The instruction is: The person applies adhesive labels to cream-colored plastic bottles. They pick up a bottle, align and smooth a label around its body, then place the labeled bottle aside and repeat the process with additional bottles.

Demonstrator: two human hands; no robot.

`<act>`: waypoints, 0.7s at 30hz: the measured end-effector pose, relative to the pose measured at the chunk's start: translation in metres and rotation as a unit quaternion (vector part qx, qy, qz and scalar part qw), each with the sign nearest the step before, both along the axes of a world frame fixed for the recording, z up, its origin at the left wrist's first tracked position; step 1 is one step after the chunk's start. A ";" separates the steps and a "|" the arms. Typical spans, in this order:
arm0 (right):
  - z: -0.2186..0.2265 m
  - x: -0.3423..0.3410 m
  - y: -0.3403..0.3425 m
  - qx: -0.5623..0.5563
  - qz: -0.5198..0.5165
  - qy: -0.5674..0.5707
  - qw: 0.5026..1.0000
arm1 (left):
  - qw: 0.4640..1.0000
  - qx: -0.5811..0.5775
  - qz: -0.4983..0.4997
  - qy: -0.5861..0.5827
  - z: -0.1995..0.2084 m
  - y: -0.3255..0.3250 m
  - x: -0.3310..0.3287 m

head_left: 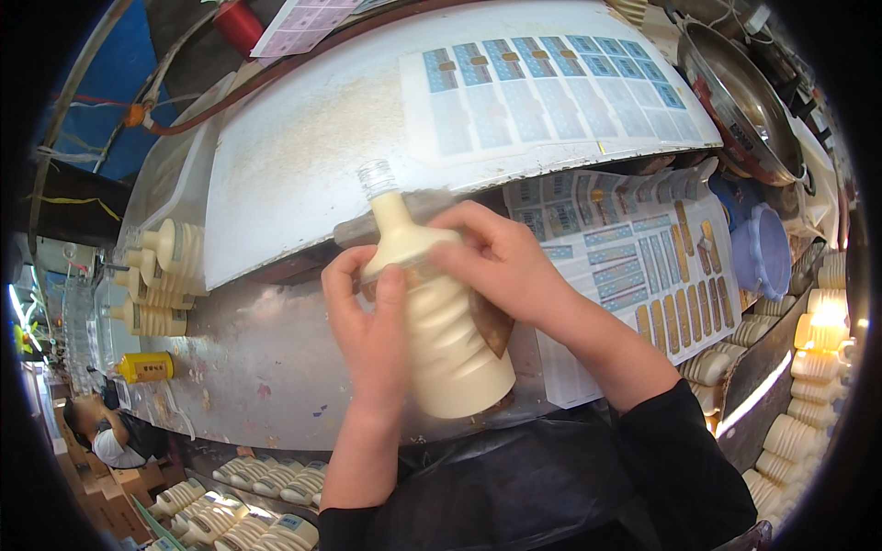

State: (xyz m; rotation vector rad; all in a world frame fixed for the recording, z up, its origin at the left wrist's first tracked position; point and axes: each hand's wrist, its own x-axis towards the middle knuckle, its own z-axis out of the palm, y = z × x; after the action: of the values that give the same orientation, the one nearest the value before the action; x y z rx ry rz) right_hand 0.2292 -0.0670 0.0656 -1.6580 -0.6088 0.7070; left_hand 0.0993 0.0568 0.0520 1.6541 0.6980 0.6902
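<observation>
A cream-coloured glass bottle [450,354] with a ribbed, spiralling body lies tilted in front of me, its clear threaded mouth pointing away. My left hand [363,308] grips its shoulder from the left, thumb on top. From the right, my right hand [487,253] presses its fingers on the same shoulder; they are slightly blurred. A brown-gold strip, apparently a label [491,326], hangs loose along the bottle's right side below my right hand. Part of it is hidden by the fingers.
A white board [303,184] bears a sheet of blue labels [551,92]. Another label sheet [643,285] lies at the right, near a purple bucket [763,253] and metal pan [740,101]. Bottles [161,275] stand at left by a yellow container [145,367]. A person [115,432] is beyond.
</observation>
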 end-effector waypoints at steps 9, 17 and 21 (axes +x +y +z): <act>0.007 -0.005 0.000 -0.035 -0.009 -0.070 0.997 | 0.999 -0.026 -0.016 0.007 0.008 -0.004 0.003; 0.007 -0.006 0.000 -0.059 -0.006 -0.115 0.992 | 1.000 -0.021 -0.021 0.007 0.007 -0.003 0.003; -0.009 -0.003 0.002 0.020 -0.002 -0.024 1.000 | 1.000 -0.010 -0.023 0.004 0.003 0.000 0.003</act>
State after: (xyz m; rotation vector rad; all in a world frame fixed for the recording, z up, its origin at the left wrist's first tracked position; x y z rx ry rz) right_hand 0.2263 -0.0653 0.0570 -1.6437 -0.6497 0.6496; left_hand 0.1025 0.0566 0.0547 1.6506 0.6686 0.6421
